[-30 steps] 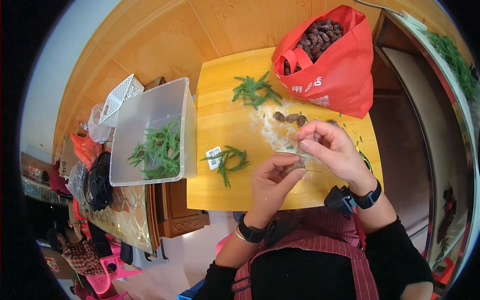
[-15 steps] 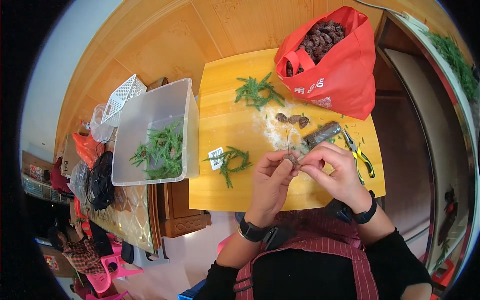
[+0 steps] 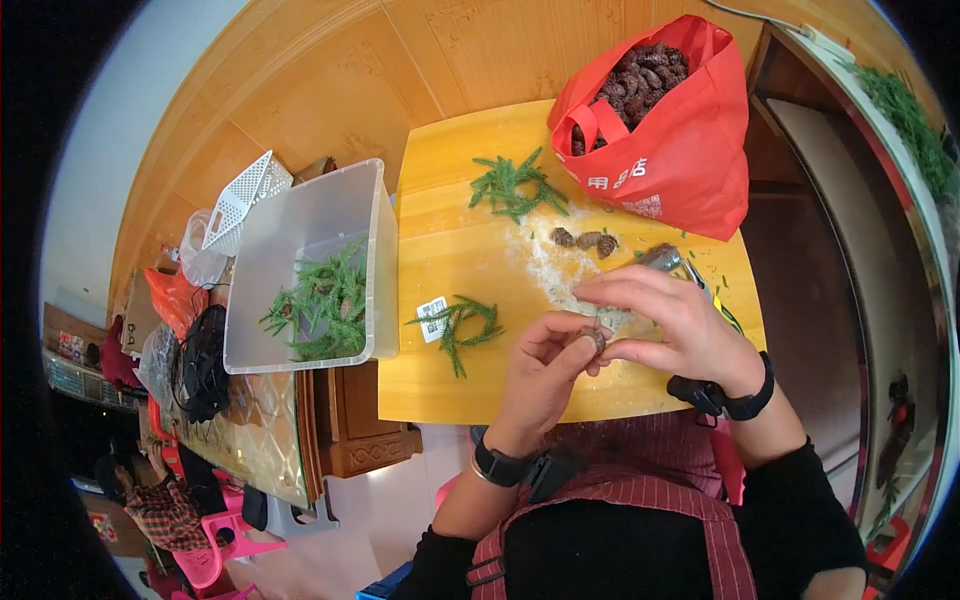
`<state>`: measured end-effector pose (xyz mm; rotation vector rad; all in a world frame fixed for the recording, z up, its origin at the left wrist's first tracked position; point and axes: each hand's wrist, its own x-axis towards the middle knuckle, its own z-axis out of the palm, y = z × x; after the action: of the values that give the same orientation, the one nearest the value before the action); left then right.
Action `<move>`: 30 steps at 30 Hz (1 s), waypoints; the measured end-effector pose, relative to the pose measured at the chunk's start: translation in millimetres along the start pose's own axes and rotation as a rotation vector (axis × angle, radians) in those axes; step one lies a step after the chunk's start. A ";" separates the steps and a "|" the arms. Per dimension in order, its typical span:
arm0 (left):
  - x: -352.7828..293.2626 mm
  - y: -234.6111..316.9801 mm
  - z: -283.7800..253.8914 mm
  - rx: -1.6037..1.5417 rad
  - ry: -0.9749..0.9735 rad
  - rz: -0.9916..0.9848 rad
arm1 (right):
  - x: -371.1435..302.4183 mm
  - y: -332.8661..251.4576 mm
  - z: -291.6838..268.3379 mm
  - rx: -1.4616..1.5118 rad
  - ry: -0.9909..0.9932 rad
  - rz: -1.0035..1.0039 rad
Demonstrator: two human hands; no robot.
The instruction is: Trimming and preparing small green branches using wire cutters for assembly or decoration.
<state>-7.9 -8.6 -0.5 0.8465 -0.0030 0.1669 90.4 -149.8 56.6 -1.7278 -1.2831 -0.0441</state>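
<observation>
My left hand is closed round a small brown pine cone, pinched between thumb and fingers above the table's near edge. Just right of it hovers my right hand, fingers stretched out and thumb apart, the thumb tip close to the cone. Several loose pine cones lie farther back beside white powder. A dark wrapped roll and the yellow-and-black-handled pliers are partly hidden behind my right hand. Green needle sprigs bent into rings, one near and one far, rest on the left.
A red bag full of pine cones stands at the back right of the yellow table. Left of it, a clear plastic bin holds green sprigs. A white label card lies under the near ring. Someone in plaid sits far left.
My right hand has opened and drawn away from the pine cone, its fingers now spread over the roll and pliers. The thin upright wire at the cone no longer shows clearly.
</observation>
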 end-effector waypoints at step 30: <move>-2.9 -5.8 14.5 -0.019 -0.040 0.051 | -11.7 19.3 13.1 1.073 -0.007 0.430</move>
<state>-9.0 -23.6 4.6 0.8314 -0.0636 0.1975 93.6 -149.2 30.7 -0.9977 -0.6679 0.7628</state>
